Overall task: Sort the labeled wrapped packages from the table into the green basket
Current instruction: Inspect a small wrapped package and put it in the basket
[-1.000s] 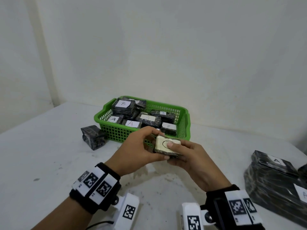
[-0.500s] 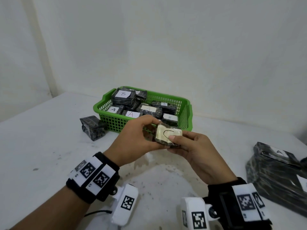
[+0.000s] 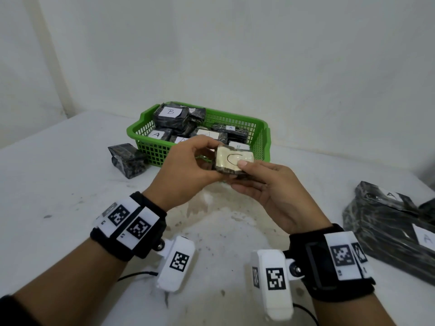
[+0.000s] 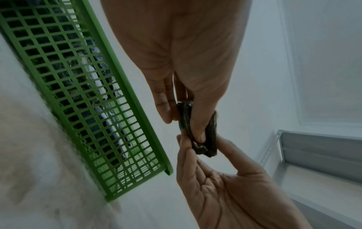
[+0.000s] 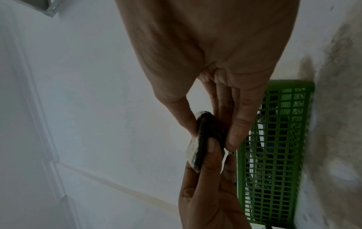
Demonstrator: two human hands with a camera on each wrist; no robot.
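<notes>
Small wrapped package (image 3: 234,162), label reading "C", held in the air just in front of the green basket (image 3: 150,147), above the desk (image 3: 58,184). Left hand (image 3: 188,165) pinches its left end, thumb and fingers curled onto the wrap; right hand (image 3: 270,191) pinches the right end, thumb tip on the label, fingers underneath. Both palms turned inward, wrists raised off the desk, forearms converging. Risk, as I judge it: the grip is fingertip-only on slick wrap, so letting go with one hand early could let the package tip and drop short of the basket. The basket already holds a heap of A and B packages; a careless toss might bounce out over the rim.
</notes>
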